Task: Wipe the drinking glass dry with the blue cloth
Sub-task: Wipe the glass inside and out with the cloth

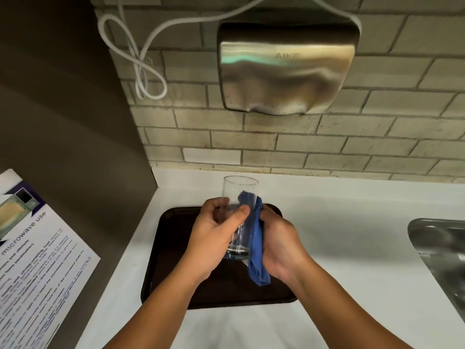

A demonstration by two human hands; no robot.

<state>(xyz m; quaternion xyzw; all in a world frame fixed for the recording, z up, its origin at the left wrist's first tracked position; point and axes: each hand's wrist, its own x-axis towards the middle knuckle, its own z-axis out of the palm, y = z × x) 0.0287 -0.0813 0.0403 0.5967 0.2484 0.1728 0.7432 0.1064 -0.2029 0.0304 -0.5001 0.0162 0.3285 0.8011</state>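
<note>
A clear drinking glass is held upright above the dark tray, its mouth facing up. My left hand is wrapped around its left side, thumb across the front. My right hand presses the blue cloth against the glass's right side. Part of the cloth shows through the glass near the rim, and a tail of it hangs down below my right palm. The base of the glass sits between both hands.
The tray lies on a white counter. A steel sink is at the right edge. A steel hand dryer hangs on the brick wall above, with a looped white cable. A microwave notice is on the left panel.
</note>
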